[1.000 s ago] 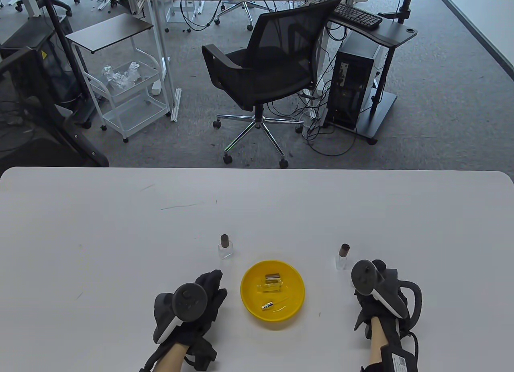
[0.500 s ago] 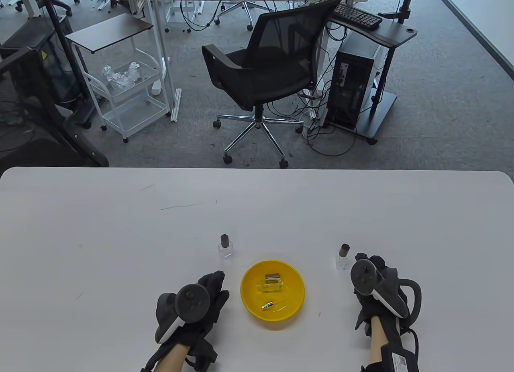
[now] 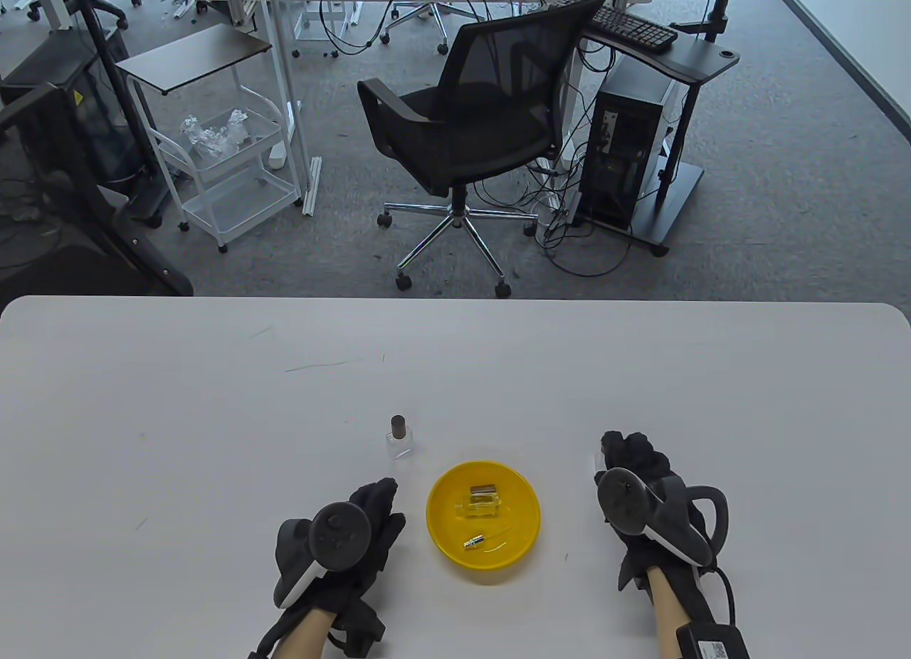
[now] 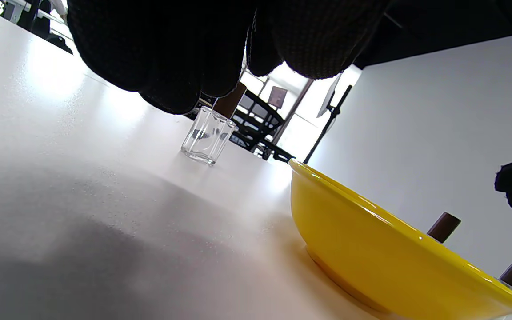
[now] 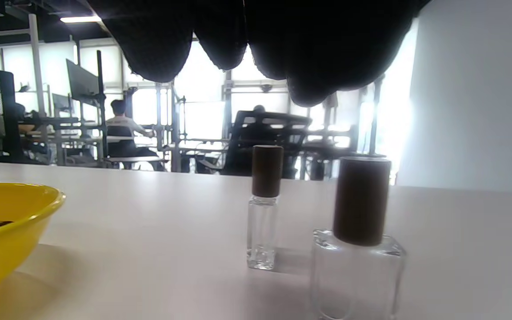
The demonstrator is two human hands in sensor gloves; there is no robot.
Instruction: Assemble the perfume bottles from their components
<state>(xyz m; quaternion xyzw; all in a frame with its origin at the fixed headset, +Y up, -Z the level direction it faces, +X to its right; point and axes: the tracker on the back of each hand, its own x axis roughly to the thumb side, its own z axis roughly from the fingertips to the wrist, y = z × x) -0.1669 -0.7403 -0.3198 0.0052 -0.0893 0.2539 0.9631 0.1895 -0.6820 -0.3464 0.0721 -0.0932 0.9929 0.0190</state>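
Nearest my right hand are two finished bottles: a squat capped bottle almost under my fingertips, and a slimmer capped bottle just beyond it. My fingers hang above their caps, touching neither as far as the wrist view shows; whether the hand is open or curled I cannot tell. The danger I judge greatest is here: both bottles are narrow and top-heavy-looking, and a careless sweep of my knuckles toward the bowl could tip one into the other.

To the left of that hand sits the yellow bowl, holding the loose parts: a clear bottle body, a dark cap and a spray pump with its thin tube. That tube looks easy to bend or flick out if I pinch too hastily.

My left hand rests palm down beside the bowl, gripping nothing. Farther off, past its fingertips, stands a third capped bottle.
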